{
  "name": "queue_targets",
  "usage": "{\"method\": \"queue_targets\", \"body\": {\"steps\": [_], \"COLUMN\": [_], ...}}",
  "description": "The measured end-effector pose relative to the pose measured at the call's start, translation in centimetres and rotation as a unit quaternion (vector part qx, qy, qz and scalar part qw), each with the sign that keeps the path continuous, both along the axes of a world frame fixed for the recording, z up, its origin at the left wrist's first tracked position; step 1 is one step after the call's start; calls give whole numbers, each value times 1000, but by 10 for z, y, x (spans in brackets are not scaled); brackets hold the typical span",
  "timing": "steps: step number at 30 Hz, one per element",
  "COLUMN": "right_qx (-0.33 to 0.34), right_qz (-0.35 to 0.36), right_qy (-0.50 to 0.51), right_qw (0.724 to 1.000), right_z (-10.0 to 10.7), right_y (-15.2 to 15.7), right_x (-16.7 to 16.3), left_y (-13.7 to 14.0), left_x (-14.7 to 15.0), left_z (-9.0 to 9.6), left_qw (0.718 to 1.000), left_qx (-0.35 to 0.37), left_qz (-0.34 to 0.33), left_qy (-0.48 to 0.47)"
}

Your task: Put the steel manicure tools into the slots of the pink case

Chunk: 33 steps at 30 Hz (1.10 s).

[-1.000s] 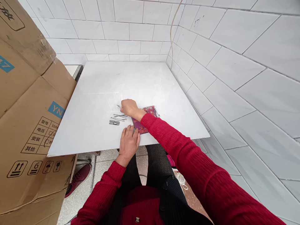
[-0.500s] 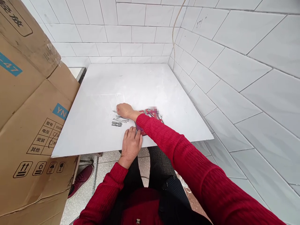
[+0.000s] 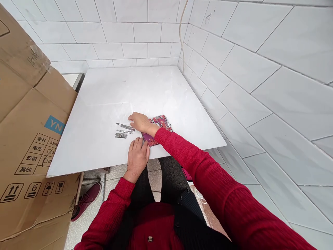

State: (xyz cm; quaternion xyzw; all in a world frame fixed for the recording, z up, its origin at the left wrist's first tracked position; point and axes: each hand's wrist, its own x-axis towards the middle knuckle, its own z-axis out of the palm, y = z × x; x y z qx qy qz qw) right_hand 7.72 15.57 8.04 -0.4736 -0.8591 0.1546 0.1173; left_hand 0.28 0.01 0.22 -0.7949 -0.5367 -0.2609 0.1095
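Note:
An opened shallow case [image 3: 153, 142], red and purple, lies near the front edge of the white board. Slim metallic pieces show in its far right part, though my right wrist covers some of it. My left hand [image 3: 137, 153] rests flat on the board's front edge, fingers stretched, the thumb by the case's near left corner. Over the case's left side reaches my right hand [image 3: 140, 121], fingers bent and apart, with nothing visible in them. Left of its fingertips lie a dark pointed strip [image 3: 124, 126], a patterned light strip [image 3: 125, 132] and a small patterned rectangular piece [image 3: 121, 135].
The white board [image 3: 99, 100] serves as the work surface. A large cardboard box [image 3: 28, 114] stands along its left side. White tiled walls [image 3: 229, 86] close the back and right, with a thin cable [image 3: 180, 31] hanging in the corner.
My right hand has moved right, off the slim pieces, and its fist has loosened. A dark pointed strip now shows where the hand was. My left hand stays by the case. The camera view has shifted.

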Motion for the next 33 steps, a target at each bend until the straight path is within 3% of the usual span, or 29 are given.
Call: {"method": "queue_targets", "body": {"steps": [6, 22, 26, 33], "right_qx": [48, 45, 33, 56], "right_qz": [66, 104, 64, -93], "right_qy": [-88, -18, 74, 215], "right_qw": [993, 993, 995, 971], "right_z": [-6, -19, -20, -23], "right_y": [-15, -21, -17, 1], "right_x": [-4, -13, 11, 98], "left_y": [0, 1, 1, 0], "left_x": [0, 0, 0, 1], "left_z": [2, 9, 5, 4], "left_qw": [1000, 1000, 1000, 999], "left_qx": [-18, -19, -20, -26], "left_qz": [-1, -10, -8, -5], "left_qy": [-16, 0, -16, -23]}}
